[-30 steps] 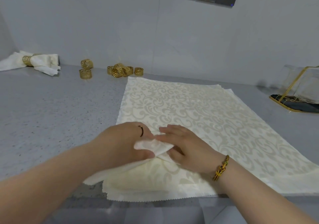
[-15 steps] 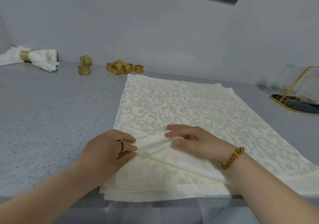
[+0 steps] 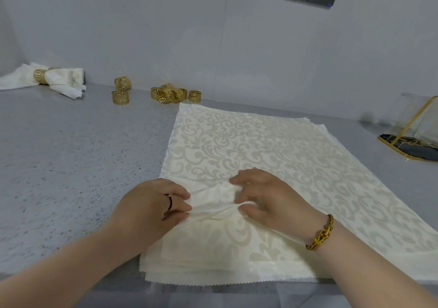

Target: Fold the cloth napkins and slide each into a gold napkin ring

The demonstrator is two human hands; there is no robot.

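Head view: a stack of cream damask napkins (image 3: 260,146), woven with a scrolling leaf pattern and cut with zigzag edges, is laid flat on the grey speckled counter (image 3: 71,153), its near edge at the counter's near rim. The top napkin (image 3: 213,201) is bunched into soft folds over the near-left part of the stack, gathered between both hands. It is pinched from the left by the curled fingers of the left hand (image 3: 151,203) and gripped from the right by the bent fingers and thumb of the right hand (image 3: 265,201). A braided gold bracelet (image 3: 320,234) is worn on the right wrist. Along the far wall, loose gold napkin rings (image 3: 169,93) are scattered, round bands with a cut-out key pattern. At far left, one rolled napkin (image 3: 59,77) is already threaded through a ring.
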